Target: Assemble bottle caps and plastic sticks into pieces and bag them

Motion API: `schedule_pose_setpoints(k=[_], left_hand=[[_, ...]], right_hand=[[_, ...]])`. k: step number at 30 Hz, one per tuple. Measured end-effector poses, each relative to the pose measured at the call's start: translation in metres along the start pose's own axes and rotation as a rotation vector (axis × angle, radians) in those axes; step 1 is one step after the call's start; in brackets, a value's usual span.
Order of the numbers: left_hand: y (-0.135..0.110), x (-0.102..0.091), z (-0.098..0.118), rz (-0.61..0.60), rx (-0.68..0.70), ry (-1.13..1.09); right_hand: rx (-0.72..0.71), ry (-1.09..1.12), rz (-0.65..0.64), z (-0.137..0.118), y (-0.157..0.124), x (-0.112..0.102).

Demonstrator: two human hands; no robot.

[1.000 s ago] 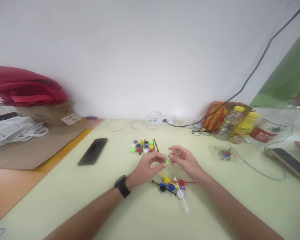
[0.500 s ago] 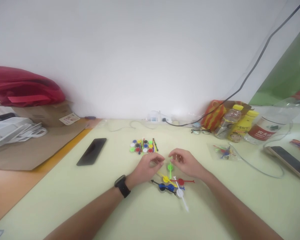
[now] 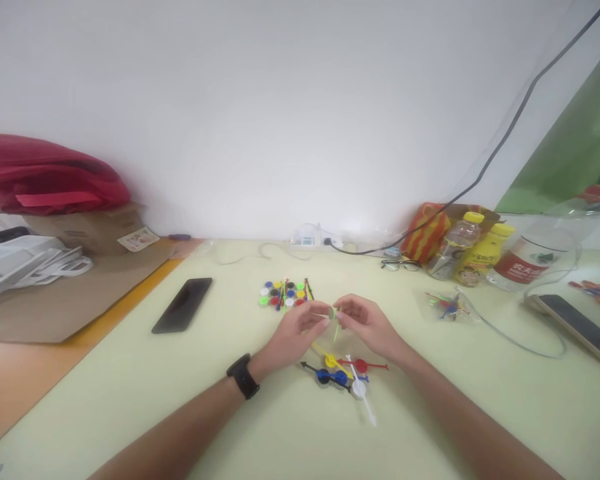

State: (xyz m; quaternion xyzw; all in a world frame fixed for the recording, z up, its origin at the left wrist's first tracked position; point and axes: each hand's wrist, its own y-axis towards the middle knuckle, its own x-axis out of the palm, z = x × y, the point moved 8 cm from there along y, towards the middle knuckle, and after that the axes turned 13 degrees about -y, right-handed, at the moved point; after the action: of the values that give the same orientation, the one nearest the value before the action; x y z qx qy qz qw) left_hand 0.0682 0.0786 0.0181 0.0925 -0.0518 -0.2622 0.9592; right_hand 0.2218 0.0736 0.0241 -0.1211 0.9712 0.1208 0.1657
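Observation:
My left hand (image 3: 296,333) and my right hand (image 3: 367,323) meet above the pale green table (image 3: 130,393), fingertips pinched together on a small green disc with a thin green stick (image 3: 335,318). Just below them lies a small heap of finished pieces (image 3: 344,373): yellow, red, blue, black and white discs on sticks. Further back sits a cluster of loose coloured discs and sticks (image 3: 286,294). A black watch is on my left wrist.
A black phone (image 3: 183,305) lies to the left. At the right are a clear bag of pieces (image 3: 447,305), glasses (image 3: 401,265), bottles (image 3: 473,255), a jar, a cable and a tablet (image 3: 577,325). Cardboard and a red bag (image 3: 50,175) sit far left.
The green piece dropped low toward the heap half a second ago, and both hands have since raised it again. The camera view shifted slightly.

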Motion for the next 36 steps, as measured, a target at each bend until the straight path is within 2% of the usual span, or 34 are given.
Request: schedule_pose_setpoints(k=[7, 10, 15, 21, 25, 26, 29, 31, 36], left_hand=[[0.0, 0.003, 0.002, -0.026, 0.001, -0.117], [0.001, -0.002, 0.002, 0.008, 0.006, -0.119], [0.002, -0.01, 0.004, 0.099, -0.034, -0.18], [0.002, -0.008, 0.006, 0.098, -0.092, -0.312], [0.002, -0.01, 0.006, 0.113, -0.086, -0.32], [0.002, -0.012, 0.005, 0.12, -0.082, -0.321], [0.003, -0.016, 0.003, 0.145, -0.067, -0.328], [0.003, -0.017, 0.002, 0.153, -0.063, -0.338], [0.003, -0.016, 0.002, 0.146, -0.07, -0.369]], right_hand=[[-0.037, 0.085, -0.028, -0.013, -0.006, 0.014], [-0.055, 0.028, 0.001, -0.012, -0.006, 0.01], [-0.115, -0.166, 0.147, -0.022, -0.011, -0.006], [-0.167, -0.137, 0.131, -0.031, -0.019, 0.002], [-0.126, -0.084, 0.178, -0.025, -0.018, -0.001], [-0.101, -0.08, 0.156, -0.022, -0.016, -0.001], [-0.022, -0.041, -0.023, -0.014, -0.011, 0.005], [-0.001, 0.017, -0.068, -0.013, -0.01, 0.003], [-0.01, 0.093, 0.062, -0.02, -0.008, -0.008]])
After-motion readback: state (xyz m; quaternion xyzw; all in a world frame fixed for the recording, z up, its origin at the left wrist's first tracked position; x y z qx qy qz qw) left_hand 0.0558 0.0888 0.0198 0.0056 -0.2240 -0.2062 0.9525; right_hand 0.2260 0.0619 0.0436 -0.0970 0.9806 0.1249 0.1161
